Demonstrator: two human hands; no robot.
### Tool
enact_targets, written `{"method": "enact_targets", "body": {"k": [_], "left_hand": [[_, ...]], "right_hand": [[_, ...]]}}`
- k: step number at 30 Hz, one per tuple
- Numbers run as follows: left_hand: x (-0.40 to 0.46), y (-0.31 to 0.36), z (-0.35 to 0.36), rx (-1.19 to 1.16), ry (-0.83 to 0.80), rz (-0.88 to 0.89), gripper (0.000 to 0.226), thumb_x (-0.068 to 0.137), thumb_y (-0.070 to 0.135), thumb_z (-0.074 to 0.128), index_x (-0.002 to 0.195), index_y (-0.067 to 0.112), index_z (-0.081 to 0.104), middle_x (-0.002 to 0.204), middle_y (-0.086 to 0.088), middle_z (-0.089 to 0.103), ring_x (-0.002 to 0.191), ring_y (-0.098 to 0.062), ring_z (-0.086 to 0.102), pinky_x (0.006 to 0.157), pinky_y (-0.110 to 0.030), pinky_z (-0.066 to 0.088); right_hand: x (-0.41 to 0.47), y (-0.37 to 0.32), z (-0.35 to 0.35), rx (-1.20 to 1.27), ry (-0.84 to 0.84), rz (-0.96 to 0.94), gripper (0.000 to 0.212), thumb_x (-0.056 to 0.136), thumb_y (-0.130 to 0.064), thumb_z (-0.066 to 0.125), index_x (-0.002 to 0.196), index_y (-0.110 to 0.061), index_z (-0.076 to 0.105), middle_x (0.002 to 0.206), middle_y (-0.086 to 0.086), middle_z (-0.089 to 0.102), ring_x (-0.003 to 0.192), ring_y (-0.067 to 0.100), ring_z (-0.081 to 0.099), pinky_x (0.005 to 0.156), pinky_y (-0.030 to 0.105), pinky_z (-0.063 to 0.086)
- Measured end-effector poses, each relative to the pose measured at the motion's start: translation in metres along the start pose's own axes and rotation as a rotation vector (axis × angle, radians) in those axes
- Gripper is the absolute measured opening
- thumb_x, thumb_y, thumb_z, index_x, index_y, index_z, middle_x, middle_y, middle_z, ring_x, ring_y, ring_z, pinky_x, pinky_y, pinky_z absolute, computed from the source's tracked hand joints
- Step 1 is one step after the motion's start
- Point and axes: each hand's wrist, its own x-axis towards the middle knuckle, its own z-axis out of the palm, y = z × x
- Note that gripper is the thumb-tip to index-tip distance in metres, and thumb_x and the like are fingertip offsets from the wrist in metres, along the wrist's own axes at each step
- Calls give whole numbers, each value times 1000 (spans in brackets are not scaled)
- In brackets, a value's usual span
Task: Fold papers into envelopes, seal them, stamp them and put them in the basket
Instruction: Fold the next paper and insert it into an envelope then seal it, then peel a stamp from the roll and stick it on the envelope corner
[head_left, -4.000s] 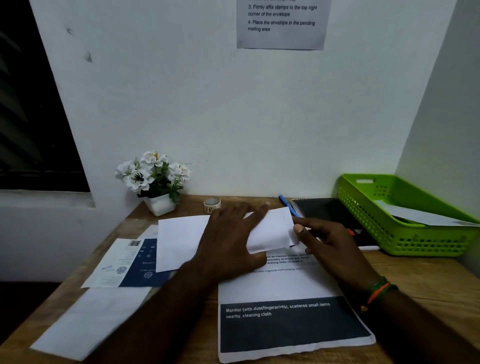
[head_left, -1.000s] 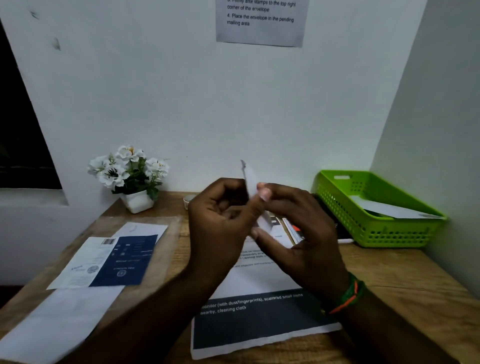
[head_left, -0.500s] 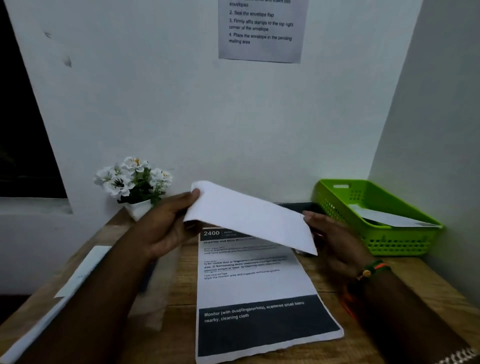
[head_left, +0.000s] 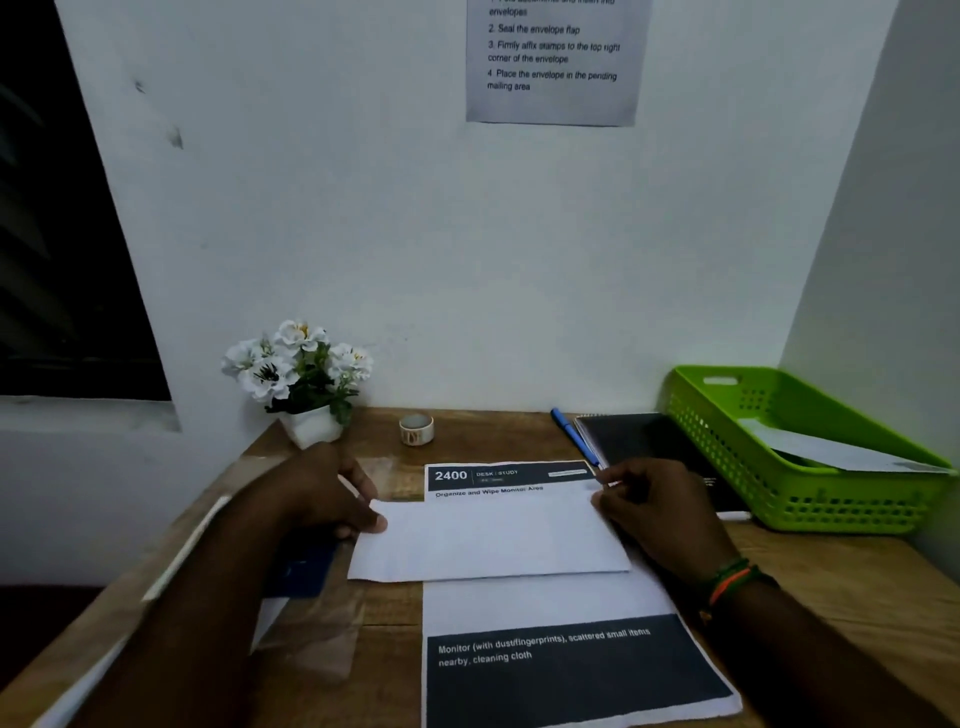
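Note:
A white envelope (head_left: 488, 540) lies flat across a printed sheet (head_left: 561, 660) on the wooden desk. My left hand (head_left: 322, 493) pinches the envelope's left end, thumb on top. At the upper right corner, my right hand (head_left: 654, 509) grips the envelope with curled fingers. The green basket (head_left: 810, 499) stands at the right against the wall, with one white envelope (head_left: 831, 452) lying in it. A small roll of tape (head_left: 415, 428) sits near the back wall.
A white flower pot (head_left: 306, 384) stands at the back left. A blue pen (head_left: 574, 434) and a black notebook (head_left: 644, 441) lie beside the basket. More papers (head_left: 301, 571) lie under my left arm. An instruction sheet (head_left: 550, 62) hangs on the wall.
Both hands have lowered the envelope from mid-air and it now lies flat on the printed sheet. The view has tilted slightly.

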Motion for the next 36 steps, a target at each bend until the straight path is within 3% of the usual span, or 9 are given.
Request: {"method": "enact_targets", "body": {"k": [7, 11, 14, 19, 22, 25, 28, 31, 36], "left_hand": [[8, -4, 2, 112, 64, 41, 50, 56, 21, 101, 94, 16, 69, 92, -4, 65, 81, -16, 63, 58, -26, 46], [14, -2, 5, 133, 89, 109, 35, 67, 21, 95, 90, 15, 70, 81, -2, 66, 68, -13, 62, 56, -24, 44], [15, 1, 9, 140, 96, 152, 28, 71, 27, 93, 86, 17, 72, 82, 0, 65, 73, -14, 62, 61, -26, 45], [15, 2, 14, 236, -16, 115, 27, 70, 31, 93, 84, 15, 77, 86, 0, 70, 77, -13, 65, 61, -23, 48], [17, 2, 12, 215, 0, 142, 23, 74, 30, 91, 77, 14, 75, 72, 4, 71, 67, -10, 64, 55, -19, 46], [25, 14, 22, 125, 208, 270, 25, 76, 20, 88, 67, 17, 65, 56, 11, 65, 58, -4, 61, 51, -21, 43], [51, 30, 34, 95, 428, 324, 29, 71, 24, 87, 92, 22, 67, 88, 2, 69, 85, -19, 69, 66, -29, 48], [88, 35, 42, 251, 435, 328, 61, 73, 32, 84, 127, 27, 57, 123, -8, 57, 112, -27, 61, 92, -39, 53], [122, 40, 53, 499, 417, 249, 54, 86, 40, 68, 135, 25, 53, 132, -9, 58, 124, -30, 56, 100, -40, 46]], "right_hand": [[-3, -2, -3, -143, 5, -82, 7, 79, -24, 84, 82, -23, 78, 71, -11, 73, 72, -10, 65, 60, 3, 43], [-8, -8, -12, -193, 9, -96, 17, 82, -29, 80, 69, -22, 73, 58, -8, 69, 59, -1, 65, 55, 9, 42], [-18, -18, -17, -87, -102, 2, 14, 86, -24, 77, 78, -16, 69, 52, 4, 69, 44, 12, 66, 48, 23, 52], [-24, -23, -15, 148, -132, 128, 8, 87, -5, 70, 89, -5, 62, 54, 15, 67, 46, 33, 67, 48, 53, 58], [-22, -22, -17, 130, -84, 115, 8, 86, -1, 64, 82, -8, 63, 56, 14, 67, 44, 28, 66, 47, 52, 59], [-16, -17, -23, -7, 3, 7, 16, 85, -5, 62, 76, -18, 64, 59, 7, 69, 44, 19, 66, 45, 36, 56], [-9, -12, -27, -103, 72, -113, 16, 84, -11, 69, 75, -24, 64, 61, -1, 68, 54, 11, 65, 55, 37, 55], [-7, -10, -25, -130, 103, -162, 18, 84, -14, 73, 76, -27, 65, 63, -5, 67, 59, 6, 63, 58, 34, 53], [-8, -10, -19, -117, 108, -228, 14, 85, -20, 74, 78, -28, 66, 60, -6, 65, 57, 6, 61, 56, 33, 52]]}}
